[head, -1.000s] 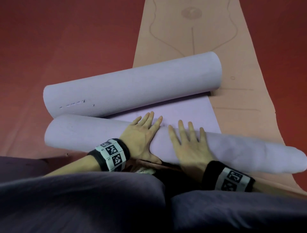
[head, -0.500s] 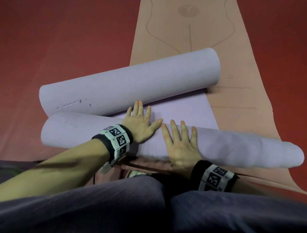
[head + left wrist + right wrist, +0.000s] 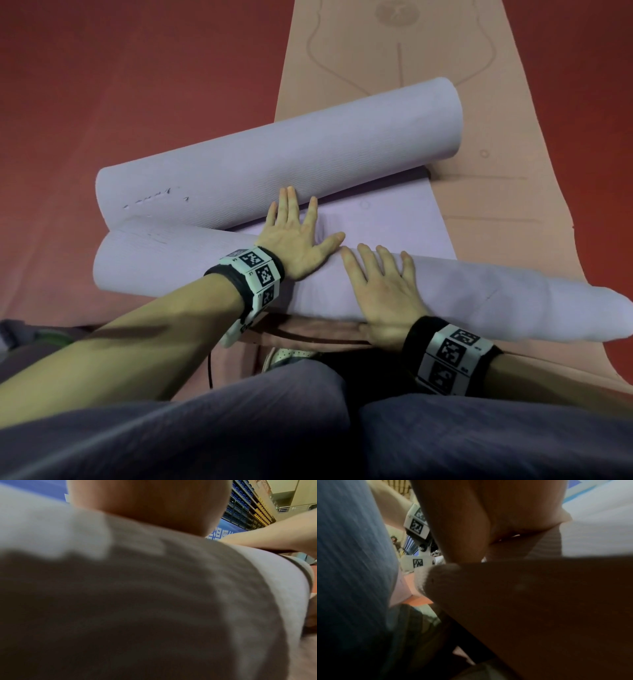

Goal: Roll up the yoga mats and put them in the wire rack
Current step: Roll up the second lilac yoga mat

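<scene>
**Both hands flat on the near roll of the lilac mat**

A lilac yoga mat (image 3: 383, 219) lies across a peach yoga mat (image 3: 462, 68) that is spread flat on the red floor (image 3: 137, 68). The lilac mat is curled from both ends: a near roll (image 3: 479, 298) lies closest to the person's knees, a far roll (image 3: 291, 164) lies beyond it, and a flat strip of mat shows between the two. At their left ends the two rolls touch or nearly touch; toward the right they stand apart, with the flat strip widening there.

The left hand (image 3: 298, 243) rests on top of the near roll, palm down, fingers straight and spread wide. Its fingertips (image 3: 284, 193) reach over the flat strip to the foot of the far roll; whether they touch it cannot be told. The right hand (image 3: 387, 291) lies just to the right of the left hand on the same near roll, also palm down with fingers straight and spread, holding nothing. The left thumb tip and right index tip are close together.

Each wrist wears a black band with a white marker block (image 3: 258, 274). The person's legs in grey trousers (image 3: 308, 428) fill the space on the person's side of the near roll.

The left wrist view is blurred: the near roll's surface (image 3: 137, 595) fills it, with the hand above. The right wrist view is dark and blurred, and little can be told from it.
</scene>
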`<action>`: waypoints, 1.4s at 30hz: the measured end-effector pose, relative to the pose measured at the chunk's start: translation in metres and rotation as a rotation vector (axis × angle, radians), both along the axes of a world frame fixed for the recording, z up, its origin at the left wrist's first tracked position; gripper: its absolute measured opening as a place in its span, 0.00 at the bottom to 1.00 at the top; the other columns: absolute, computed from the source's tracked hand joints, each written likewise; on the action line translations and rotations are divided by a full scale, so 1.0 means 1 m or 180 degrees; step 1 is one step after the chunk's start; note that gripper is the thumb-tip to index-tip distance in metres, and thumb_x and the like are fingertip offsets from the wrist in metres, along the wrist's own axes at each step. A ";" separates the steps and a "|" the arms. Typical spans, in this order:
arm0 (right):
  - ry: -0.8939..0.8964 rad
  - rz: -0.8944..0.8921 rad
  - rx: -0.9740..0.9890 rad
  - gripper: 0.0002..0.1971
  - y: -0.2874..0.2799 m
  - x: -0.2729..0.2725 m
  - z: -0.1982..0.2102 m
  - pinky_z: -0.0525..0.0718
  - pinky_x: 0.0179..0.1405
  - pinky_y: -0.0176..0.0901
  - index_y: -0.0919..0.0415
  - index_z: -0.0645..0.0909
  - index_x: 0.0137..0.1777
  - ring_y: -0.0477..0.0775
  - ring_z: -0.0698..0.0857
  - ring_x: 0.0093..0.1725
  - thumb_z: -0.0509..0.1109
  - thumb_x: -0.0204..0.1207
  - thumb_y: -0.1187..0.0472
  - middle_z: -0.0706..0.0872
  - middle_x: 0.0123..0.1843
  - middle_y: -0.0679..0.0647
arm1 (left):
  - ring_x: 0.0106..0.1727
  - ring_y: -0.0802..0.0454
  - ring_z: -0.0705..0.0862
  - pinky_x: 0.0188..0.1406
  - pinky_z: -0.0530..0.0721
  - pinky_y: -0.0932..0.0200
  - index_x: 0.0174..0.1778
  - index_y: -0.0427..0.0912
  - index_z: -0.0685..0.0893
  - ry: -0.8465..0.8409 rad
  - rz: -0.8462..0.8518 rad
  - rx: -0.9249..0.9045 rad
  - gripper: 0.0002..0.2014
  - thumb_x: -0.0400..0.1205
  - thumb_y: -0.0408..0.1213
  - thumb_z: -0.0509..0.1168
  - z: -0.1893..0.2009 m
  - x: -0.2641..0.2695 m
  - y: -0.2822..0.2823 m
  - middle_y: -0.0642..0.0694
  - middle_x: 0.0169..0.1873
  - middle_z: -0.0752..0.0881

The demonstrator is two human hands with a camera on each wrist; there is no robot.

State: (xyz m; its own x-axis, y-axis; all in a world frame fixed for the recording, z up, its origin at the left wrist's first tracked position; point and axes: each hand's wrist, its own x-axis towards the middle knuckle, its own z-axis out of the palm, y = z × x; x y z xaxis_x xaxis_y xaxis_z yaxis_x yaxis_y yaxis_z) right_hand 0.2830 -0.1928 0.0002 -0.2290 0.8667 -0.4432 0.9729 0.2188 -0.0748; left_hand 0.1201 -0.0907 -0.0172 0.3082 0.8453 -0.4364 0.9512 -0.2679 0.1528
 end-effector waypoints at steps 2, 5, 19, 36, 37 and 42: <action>0.0014 0.0021 -0.0027 0.56 -0.002 0.001 0.003 0.45 0.80 0.72 0.57 0.34 0.86 0.69 0.47 0.85 0.73 0.71 0.55 0.44 0.86 0.61 | 0.86 0.42 0.29 0.86 0.35 0.40 0.89 0.45 0.39 -0.0034 0.0046 -0.0017 0.45 0.83 0.72 0.40 0.000 0.000 -0.001 0.33 0.85 0.32; 0.0043 0.0057 -0.0078 0.54 -0.004 0.002 0.003 0.44 0.80 0.73 0.58 0.33 0.86 0.69 0.46 0.85 0.72 0.73 0.56 0.42 0.87 0.60 | 0.86 0.45 0.28 0.85 0.35 0.35 0.89 0.46 0.39 -0.0077 0.0115 -0.0035 0.44 0.84 0.70 0.40 0.000 0.000 0.003 0.36 0.86 0.32; 0.0153 0.0079 -0.0105 0.62 0.013 0.005 0.002 0.49 0.80 0.74 0.57 0.37 0.85 0.69 0.54 0.81 0.80 0.63 0.48 0.51 0.83 0.59 | 0.87 0.49 0.30 0.84 0.35 0.33 0.89 0.44 0.42 -0.0242 0.0327 0.0370 0.40 0.87 0.65 0.41 -0.003 -0.010 0.031 0.43 0.86 0.30; 0.0232 0.0082 -0.0826 0.62 0.089 0.021 0.008 0.75 0.65 0.63 0.52 0.55 0.81 0.63 0.75 0.66 0.86 0.49 0.39 0.73 0.68 0.55 | 0.88 0.45 0.34 0.84 0.36 0.34 0.89 0.47 0.42 -0.0532 0.0625 0.0398 0.36 0.89 0.61 0.43 0.020 -0.008 0.082 0.39 0.87 0.35; 0.0256 0.0062 -0.0873 0.61 0.091 0.021 0.009 0.75 0.64 0.63 0.52 0.56 0.80 0.63 0.75 0.65 0.86 0.49 0.40 0.74 0.67 0.54 | 0.88 0.44 0.34 0.84 0.36 0.34 0.89 0.47 0.42 -0.0548 0.0631 0.0400 0.36 0.89 0.61 0.44 0.021 -0.008 0.082 0.38 0.87 0.35; 0.0269 0.0004 -0.0884 0.60 0.092 0.021 0.009 0.75 0.64 0.61 0.52 0.57 0.79 0.62 0.75 0.64 0.86 0.49 0.42 0.74 0.66 0.55 | 0.89 0.42 0.40 0.86 0.41 0.40 0.89 0.43 0.48 -0.0628 0.0404 0.0577 0.36 0.90 0.60 0.45 0.025 -0.005 0.064 0.37 0.88 0.42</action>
